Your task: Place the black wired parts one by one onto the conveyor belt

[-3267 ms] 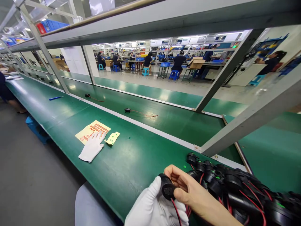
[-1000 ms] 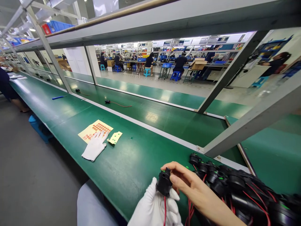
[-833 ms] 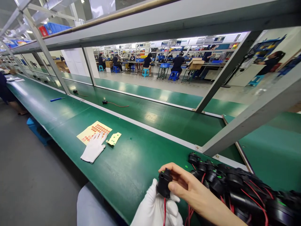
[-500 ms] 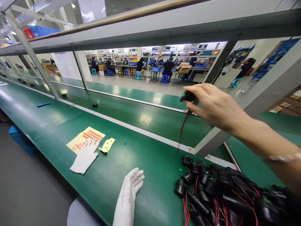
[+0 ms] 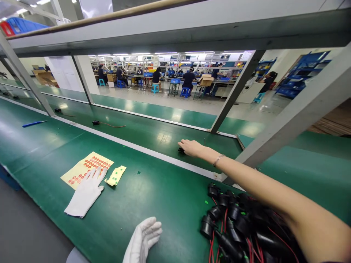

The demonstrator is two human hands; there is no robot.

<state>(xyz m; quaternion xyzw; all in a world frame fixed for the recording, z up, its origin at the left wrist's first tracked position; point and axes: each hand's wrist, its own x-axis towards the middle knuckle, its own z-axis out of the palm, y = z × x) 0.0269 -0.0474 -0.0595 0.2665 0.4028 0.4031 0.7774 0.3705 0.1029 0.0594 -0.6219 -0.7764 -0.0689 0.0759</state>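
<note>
My right hand (image 5: pixel 190 148), bare, reaches over the pale metal strip to the green surface behind it. Its fingers are closed on a small black plastic part (image 5: pixel 181 150), mostly hidden beneath them, low at that surface. In a white glove, my left hand (image 5: pixel 145 233) rests on the near bench, fingers stretched out and slightly curved, holding nothing. Under my right forearm lies a heap of black wired parts (image 5: pixel 233 219) with red leads and some green dots. Left of my hands are a loose white glove (image 5: pixel 85 191), a sheet of red stickers (image 5: pixel 94 160) and a scrap with green stickers (image 5: pixel 116 175).
On the rear green surface lie a black part with a red wire (image 5: pixel 95 122) and another one (image 5: pixel 57 110). A blue pen (image 5: pixel 34 124) is at the left. Slanted metal posts (image 5: pixel 233 91) and an overhead shelf (image 5: pixel 175 33) frame the reach. People sit working far behind.
My right hand has moved left, forward and down with the black part, from raised above the bench to the rear surface. The view has shifted slightly; my left hand stays on the bench.
</note>
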